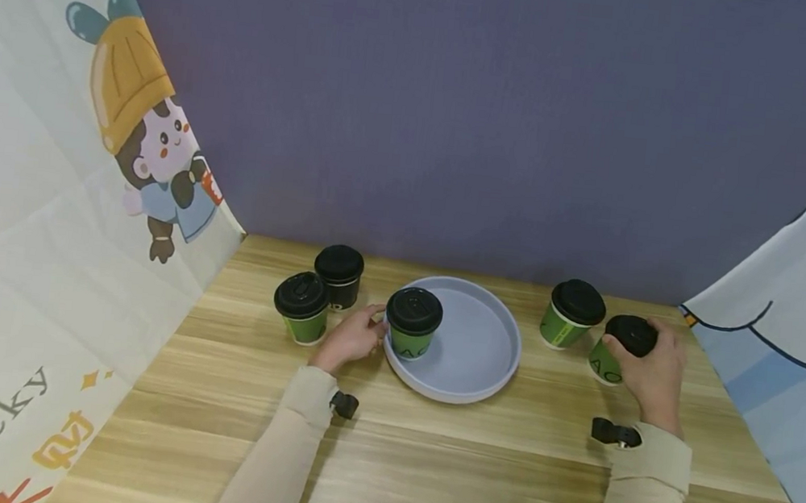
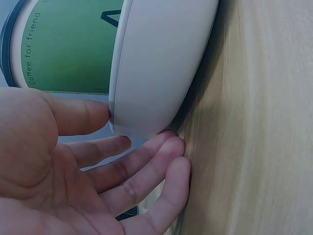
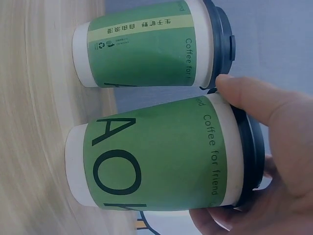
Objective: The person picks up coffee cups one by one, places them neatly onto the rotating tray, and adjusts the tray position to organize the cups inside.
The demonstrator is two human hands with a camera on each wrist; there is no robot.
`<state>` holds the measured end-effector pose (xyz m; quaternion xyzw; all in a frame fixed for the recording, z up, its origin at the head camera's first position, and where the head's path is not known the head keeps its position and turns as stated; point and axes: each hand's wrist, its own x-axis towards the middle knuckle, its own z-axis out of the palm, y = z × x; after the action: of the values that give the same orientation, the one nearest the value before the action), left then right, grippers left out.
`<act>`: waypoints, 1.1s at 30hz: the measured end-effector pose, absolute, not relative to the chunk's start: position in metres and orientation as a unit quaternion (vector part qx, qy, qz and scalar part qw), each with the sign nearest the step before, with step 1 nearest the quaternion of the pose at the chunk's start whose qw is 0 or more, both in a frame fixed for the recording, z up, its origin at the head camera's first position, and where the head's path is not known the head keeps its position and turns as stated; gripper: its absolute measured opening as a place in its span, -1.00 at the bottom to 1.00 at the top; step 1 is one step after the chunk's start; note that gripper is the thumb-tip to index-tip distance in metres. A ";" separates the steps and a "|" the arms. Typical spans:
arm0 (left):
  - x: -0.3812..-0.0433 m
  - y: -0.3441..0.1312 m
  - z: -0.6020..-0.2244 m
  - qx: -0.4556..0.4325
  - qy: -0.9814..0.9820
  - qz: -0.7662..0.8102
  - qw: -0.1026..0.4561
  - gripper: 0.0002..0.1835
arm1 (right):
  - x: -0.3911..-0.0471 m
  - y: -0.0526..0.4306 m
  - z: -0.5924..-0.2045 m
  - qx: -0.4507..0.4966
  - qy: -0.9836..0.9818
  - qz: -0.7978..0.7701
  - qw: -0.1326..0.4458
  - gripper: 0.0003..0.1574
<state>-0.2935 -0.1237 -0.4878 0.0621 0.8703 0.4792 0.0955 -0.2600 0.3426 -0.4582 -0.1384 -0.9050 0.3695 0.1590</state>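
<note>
My left hand (image 1: 352, 337) is at the left edge of a round pale grey tray (image 1: 473, 372). In the left wrist view the thumb (image 2: 83, 116) lies against the tray's rim, and the curled fingers (image 2: 161, 156) reach to its lower edge near the table. A green paper coffee cup (image 1: 411, 343) with a black lid stands on the tray, just beside this hand. On the right, my right hand (image 1: 659, 377) grips another green coffee cup (image 3: 161, 156) round its black lid, thumb on one side and fingers on the other. This cup is upright.
A further green lidded cup (image 1: 563, 328) stands just left of the gripped one. Left of the tray are a green cup (image 1: 307, 325) and a dark cup (image 1: 343, 290) close together. A purple-grey wall (image 1: 487, 130) rises behind the wooden table (image 1: 454, 475); printed cloths hang at both sides.
</note>
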 end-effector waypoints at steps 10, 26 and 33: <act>-0.293 -0.124 -0.492 0.055 0.870 0.482 0.085 -0.50 | -0.254 0.341 -0.454 -0.131 -0.909 0.356 0.174 0.15; -0.294 -0.125 -0.493 0.052 0.876 0.473 0.078 -0.49 | -0.243 0.334 -0.422 -0.089 -0.895 0.359 0.249 0.01; -0.295 -0.130 -0.491 0.067 0.862 0.490 0.111 -0.44 | -0.233 0.324 -0.404 -0.084 -0.884 0.390 0.245 0.08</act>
<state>-0.2949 -0.1297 -0.4914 0.0674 0.8620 0.4899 0.1109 -0.2327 0.3236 -0.4044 -0.0842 -0.8838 0.3896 0.2451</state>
